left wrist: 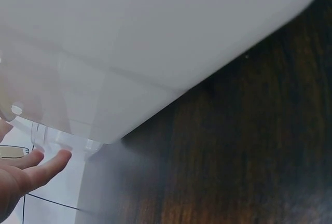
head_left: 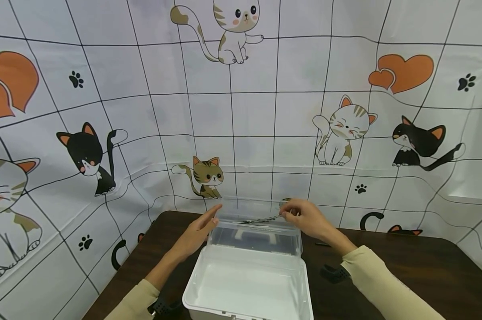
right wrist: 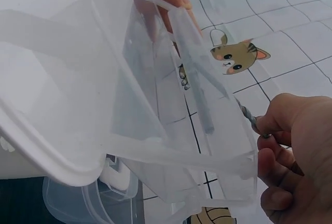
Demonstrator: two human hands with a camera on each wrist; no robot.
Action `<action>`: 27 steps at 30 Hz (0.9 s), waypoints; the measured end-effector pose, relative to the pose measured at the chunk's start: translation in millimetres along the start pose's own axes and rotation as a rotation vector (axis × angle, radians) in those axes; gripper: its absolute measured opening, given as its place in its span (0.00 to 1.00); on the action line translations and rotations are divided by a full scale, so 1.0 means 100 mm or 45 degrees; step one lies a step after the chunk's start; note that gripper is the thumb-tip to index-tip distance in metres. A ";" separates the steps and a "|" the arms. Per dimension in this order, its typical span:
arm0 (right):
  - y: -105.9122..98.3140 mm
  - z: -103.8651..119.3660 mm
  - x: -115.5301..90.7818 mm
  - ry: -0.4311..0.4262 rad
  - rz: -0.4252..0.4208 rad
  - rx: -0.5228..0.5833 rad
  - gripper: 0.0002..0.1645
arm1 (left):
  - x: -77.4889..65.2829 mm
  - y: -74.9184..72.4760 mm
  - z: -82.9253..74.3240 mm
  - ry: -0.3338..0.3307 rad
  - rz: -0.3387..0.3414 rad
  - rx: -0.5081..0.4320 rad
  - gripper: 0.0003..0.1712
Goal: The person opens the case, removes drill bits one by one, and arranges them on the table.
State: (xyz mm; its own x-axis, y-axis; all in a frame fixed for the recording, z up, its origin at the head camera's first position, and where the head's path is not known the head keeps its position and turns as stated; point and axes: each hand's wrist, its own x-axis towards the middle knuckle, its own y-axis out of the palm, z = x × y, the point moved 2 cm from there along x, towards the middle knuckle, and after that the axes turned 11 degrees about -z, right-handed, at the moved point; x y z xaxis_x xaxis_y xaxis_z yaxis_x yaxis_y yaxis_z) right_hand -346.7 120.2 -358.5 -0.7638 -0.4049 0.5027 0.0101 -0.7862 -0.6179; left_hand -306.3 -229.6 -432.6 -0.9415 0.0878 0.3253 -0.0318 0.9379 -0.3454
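Note:
A white plastic box (head_left: 249, 278) stands on the table with its clear lid (head_left: 257, 240) tipped back at the far side. My right hand (head_left: 305, 218) pinches one end of a thin grey twisted rod (right wrist: 248, 116), which looks like a drill bit, between thumb and forefinger. It spans level over the lid's clear plastic in the head view; its far end is hard to make out. My left hand (head_left: 197, 233) is at the lid's left side with fingers extended. In the left wrist view, its fingertips (left wrist: 57, 164) are close to the clear plastic; contact is unclear.
The dark wooden table (head_left: 389, 266) extends on both sides of the box. A small dark thin item (head_left: 322, 244) lies right of the lid. Behind rises a white sheet (head_left: 253, 115) printed with cats and grid lines.

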 end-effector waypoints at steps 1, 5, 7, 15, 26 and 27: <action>-0.01 0.00 0.00 0.028 -0.011 0.008 0.08 | 0.00 0.00 0.00 0.001 0.002 -0.002 0.31; -0.09 0.00 -0.01 0.116 -0.046 0.043 0.09 | 0.00 0.00 -0.01 -0.001 0.005 -0.012 0.30; -0.13 -0.02 -0.03 0.148 -0.057 0.064 0.10 | 0.00 0.00 -0.01 -0.002 0.004 -0.012 0.30; -0.33 -0.16 -0.12 0.159 -0.132 0.103 0.12 | -0.01 0.01 -0.01 0.013 0.008 -0.002 0.30; -0.71 -0.47 -0.47 0.306 -0.251 0.022 0.20 | -0.02 0.00 -0.01 0.028 0.014 -0.005 0.29; -0.75 -0.51 -0.50 0.314 -0.264 0.015 0.20 | -0.01 0.01 -0.01 0.030 0.013 -0.005 0.29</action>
State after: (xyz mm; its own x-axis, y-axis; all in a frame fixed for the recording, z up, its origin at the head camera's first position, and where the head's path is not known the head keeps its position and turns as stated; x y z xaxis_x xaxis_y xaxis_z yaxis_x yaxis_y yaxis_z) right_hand -342.1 223.2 -368.7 -0.8837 -0.1112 0.4546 -0.1558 -0.8461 -0.5097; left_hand -304.9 -228.8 -432.0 -0.9337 0.1051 0.3424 -0.0209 0.9383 -0.3452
